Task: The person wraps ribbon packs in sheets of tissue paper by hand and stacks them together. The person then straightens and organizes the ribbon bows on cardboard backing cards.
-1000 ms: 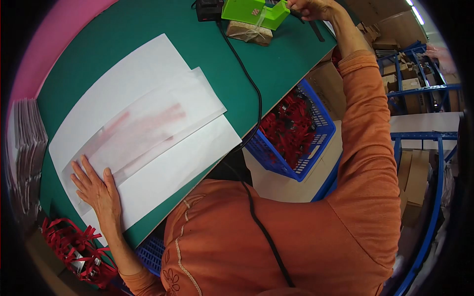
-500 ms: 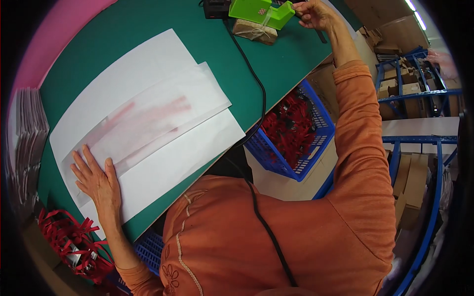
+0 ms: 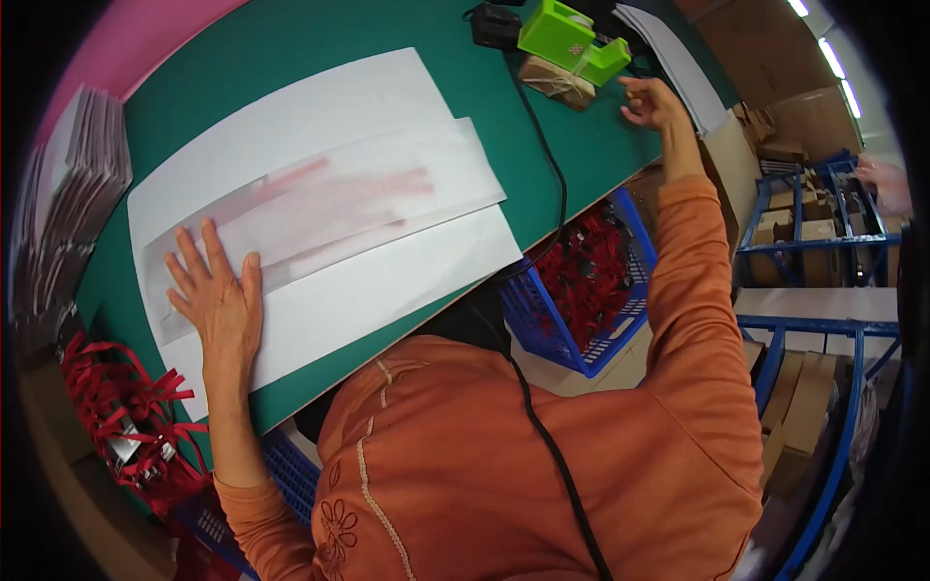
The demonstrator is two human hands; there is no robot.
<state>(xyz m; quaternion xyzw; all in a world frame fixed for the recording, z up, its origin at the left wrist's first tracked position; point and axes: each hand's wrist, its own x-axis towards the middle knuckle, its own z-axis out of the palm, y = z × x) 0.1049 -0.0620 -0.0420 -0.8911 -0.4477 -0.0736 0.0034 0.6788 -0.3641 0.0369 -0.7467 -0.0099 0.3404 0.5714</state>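
My left hand [image 3: 221, 302] lies flat with fingers spread on a translucent sleeve [image 3: 339, 218]. Blurred red strips show through the sleeve, which rests on white paper sheets [image 3: 426, 266]. My right hand [image 3: 651, 103] is raised just beside the green tape dispenser [image 3: 554, 34], apart from it. Its fingers are curled toward the thumb; whatever may be between them is too small to make out. The dispenser is tied on top of a wrapped block [image 3: 555, 81].
A black box [image 3: 495, 26] with a cable [image 3: 548, 145] stands by the dispenser. Paper stacks [image 3: 85, 165] are at the left; more sheets [image 3: 678, 68] lie at the far right. A blue basket [image 3: 554, 329] holds red straps [image 3: 586, 281]. Red straps [image 3: 121, 416] also hang at the left edge.
My right hand has come away from the end of the tape dispenser, drawing back toward me. My left hand stays flat on the sleeve. The whole view has shifted slightly.
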